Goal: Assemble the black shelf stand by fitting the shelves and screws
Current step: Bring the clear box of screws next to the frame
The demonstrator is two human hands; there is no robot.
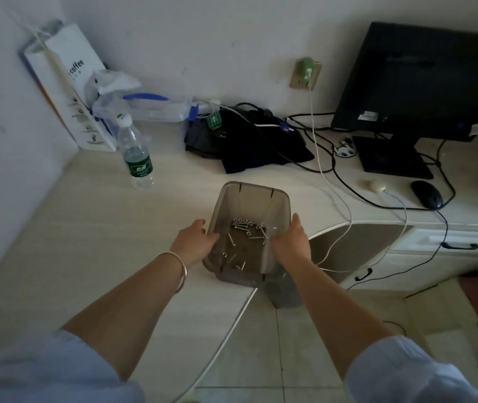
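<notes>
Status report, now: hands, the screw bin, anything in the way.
Left hand and right hand grip the clear bin by its sides. Loose screws inside. Bin overhangs desk edge. No black shelf parts in view.

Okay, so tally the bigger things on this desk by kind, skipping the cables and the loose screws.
Clear plastic bottles: 2, one upright, one lying down
Translucent grey plastic bin: 1
Black computer monitor: 1
Black computer mouse: 1
White paper coffee bag: 1
Total: 6
</notes>
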